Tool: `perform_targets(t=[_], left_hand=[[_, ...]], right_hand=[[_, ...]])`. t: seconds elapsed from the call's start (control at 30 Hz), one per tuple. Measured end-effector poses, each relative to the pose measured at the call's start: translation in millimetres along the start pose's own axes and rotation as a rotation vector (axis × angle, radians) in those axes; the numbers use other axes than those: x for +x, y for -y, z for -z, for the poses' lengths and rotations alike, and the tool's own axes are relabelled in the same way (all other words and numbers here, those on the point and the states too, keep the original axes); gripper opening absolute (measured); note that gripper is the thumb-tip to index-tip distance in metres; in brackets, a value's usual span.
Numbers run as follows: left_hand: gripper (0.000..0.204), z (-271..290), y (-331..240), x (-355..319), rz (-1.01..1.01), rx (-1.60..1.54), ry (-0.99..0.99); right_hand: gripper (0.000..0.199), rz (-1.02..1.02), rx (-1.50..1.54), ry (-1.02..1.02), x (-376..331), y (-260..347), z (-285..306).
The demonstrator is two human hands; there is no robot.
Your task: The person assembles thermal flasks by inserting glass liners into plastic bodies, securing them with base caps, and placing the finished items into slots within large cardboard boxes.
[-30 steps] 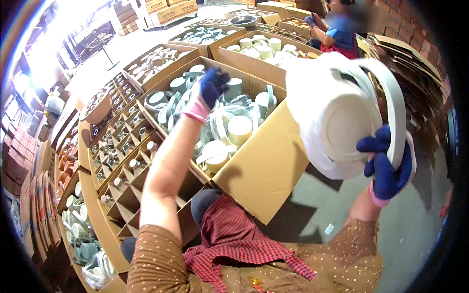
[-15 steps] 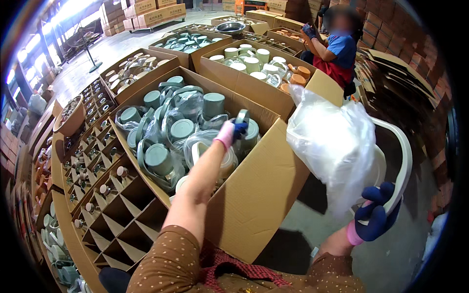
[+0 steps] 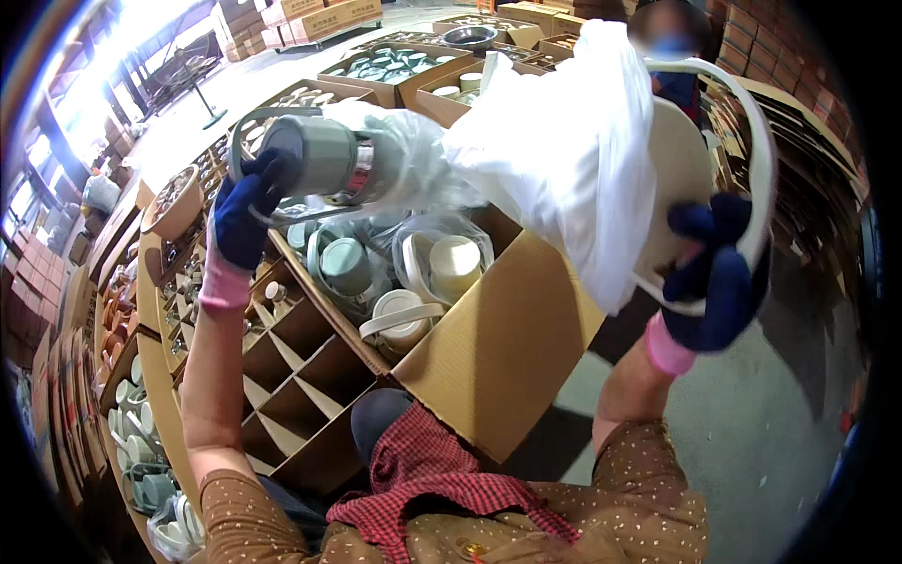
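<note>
Left hand [image 3: 250,201] above open cartons [image 3: 503,338], grey floor [image 3: 752,442] alongside

My left hand [image 3: 252,202] and right hand [image 3: 719,287] wore dark blue gloves [image 3: 242,227] with pink cuffs [image 3: 224,285]. My brown top [image 3: 648,493], speckled with small pale dots, had sleeves [image 3: 235,503] ending well short of them. I wore a red-and-black checked apron [image 3: 418,446], a small gold-coloured ornament [image 3: 473,548] and dark trousers [image 3: 376,420].
</note>
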State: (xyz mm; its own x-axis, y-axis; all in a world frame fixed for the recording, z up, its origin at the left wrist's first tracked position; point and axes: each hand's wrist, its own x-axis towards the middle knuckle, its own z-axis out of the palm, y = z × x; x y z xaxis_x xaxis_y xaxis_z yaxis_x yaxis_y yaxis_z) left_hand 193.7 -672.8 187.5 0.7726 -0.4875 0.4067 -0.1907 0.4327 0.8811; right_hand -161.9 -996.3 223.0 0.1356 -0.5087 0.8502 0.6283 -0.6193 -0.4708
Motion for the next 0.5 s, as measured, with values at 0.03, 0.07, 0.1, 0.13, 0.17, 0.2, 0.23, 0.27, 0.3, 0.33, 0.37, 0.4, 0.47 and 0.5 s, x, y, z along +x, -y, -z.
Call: perform_targets(t=[0.03,0.07,0.1,0.13,0.17,0.2,0.23,0.27,0.3,0.33,0.37,0.4,0.47,0.5], left_hand=[[0.042,10,-5,-17,-0.021,-0.045,0.026],[0.04,15,-2,-30,-0.013,-0.011,-0.023],[0.038,21,0,-43,-0.03,0.007,-0.058],[0.037,25,4,-54,-0.043,0.003,-0.083],[0.035,29,8,-63,-0.041,-0.017,-0.128],[0.038,33,13,-70,-0.044,-0.008,-0.187],[0.04,37,17,-77,-0.037,-0.003,-0.27],[0.042,42,21,-84,-0.09,0.019,-0.206],[0.045,48,26,-90,-0.091,-0.067,-0.223],[0.045,53,31,-97,-0.067,-0.069,-0.244],[0.044,59,35,-104,-0.048,-0.125,-0.264],[0.045,63,39,-110,-0.046,-0.129,-0.263],[0.038,71,45,-123,-0.026,-0.08,-0.288],[0.03,73,47,-127,-0.034,-0.088,-0.273]], right_hand=[[0.041,-0.048,0.031,-0.017,5,-5,-8],[0.036,-0.095,0.062,-0.035,9,-11,-16],[0.033,-0.152,0.073,-0.043,14,-19,-24],[0.03,-0.243,0.088,-0.03,18,-28,-32],[0.028,-0.227,0.063,0.004,22,-41,-42],[0.028,-0.223,-0.063,0.059,28,-54,-49],[0.029,-0.228,-0.086,0.105,32,-71,-60],[0.03,-0.284,-0.004,0.127,35,-89,-72],[0.031,-0.361,-0.043,0.179,36,-108,-82],[0.031,-0.443,-0.025,0.22,37,-129,-94],[0.031,-0.473,0.007,0.283,36,-152,-104],[0.028,-0.606,-0.021,0.305,37,-178,-119],[0.02,-0.607,-0.387,0.461,28,-226,-138],[0.027,-0.58,-0.493,0.479,13,-247,-141]])
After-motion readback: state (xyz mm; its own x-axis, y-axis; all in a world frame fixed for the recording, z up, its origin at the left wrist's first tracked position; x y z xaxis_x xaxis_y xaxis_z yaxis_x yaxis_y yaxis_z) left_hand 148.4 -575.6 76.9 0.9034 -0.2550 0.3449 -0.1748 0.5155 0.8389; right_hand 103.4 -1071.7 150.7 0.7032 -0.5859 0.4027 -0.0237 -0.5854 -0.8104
